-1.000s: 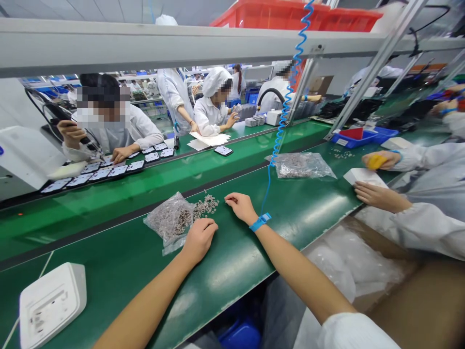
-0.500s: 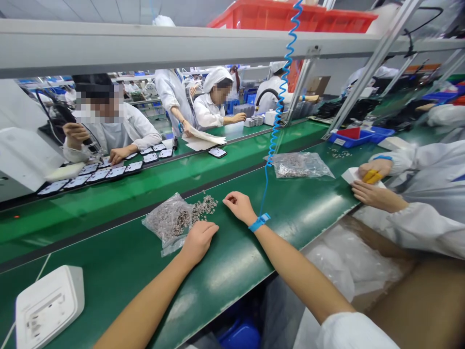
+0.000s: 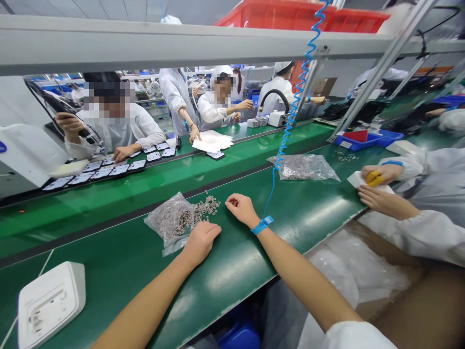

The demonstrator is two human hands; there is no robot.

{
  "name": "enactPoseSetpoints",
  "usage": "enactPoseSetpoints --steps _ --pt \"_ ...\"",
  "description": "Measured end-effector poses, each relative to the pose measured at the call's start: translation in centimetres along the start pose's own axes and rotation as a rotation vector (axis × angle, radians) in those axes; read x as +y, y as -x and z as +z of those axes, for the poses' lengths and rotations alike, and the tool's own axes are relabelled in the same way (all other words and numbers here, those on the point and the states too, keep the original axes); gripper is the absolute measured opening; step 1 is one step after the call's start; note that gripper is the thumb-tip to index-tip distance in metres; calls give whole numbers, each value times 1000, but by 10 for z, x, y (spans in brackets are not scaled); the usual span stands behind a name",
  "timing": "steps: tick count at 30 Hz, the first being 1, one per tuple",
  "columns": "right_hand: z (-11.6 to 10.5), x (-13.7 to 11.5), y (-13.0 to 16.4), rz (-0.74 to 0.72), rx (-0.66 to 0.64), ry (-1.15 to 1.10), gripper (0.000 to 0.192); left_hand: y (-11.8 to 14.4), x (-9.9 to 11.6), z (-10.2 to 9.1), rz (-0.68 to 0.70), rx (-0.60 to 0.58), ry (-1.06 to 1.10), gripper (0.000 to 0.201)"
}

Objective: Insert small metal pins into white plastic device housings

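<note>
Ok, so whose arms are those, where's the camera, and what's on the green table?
They belong to a person, seen through a camera worn on that person's head. On the shiny green tabletop, a clear plastic bag of tiny metallic parts lies beside the left hand, with loose parts near the right hand, which wears a blue wrist strap. A boxy white plastic case sits at the left. I can't tell whether either grip holds anything. The person in white at the right is a co-worker.
</note>
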State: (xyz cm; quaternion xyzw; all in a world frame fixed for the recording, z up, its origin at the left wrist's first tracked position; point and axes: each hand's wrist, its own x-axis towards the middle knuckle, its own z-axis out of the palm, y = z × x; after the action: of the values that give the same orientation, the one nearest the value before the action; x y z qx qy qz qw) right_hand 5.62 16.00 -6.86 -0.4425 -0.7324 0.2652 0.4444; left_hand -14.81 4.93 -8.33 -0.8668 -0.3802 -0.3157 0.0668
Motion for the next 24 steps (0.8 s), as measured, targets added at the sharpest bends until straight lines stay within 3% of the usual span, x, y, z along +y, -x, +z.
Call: enactPoseSetpoints --steps 24 --pt "0 -1 1 -47 -69 59 8 -3 6 -5 -38 16 -37 25"
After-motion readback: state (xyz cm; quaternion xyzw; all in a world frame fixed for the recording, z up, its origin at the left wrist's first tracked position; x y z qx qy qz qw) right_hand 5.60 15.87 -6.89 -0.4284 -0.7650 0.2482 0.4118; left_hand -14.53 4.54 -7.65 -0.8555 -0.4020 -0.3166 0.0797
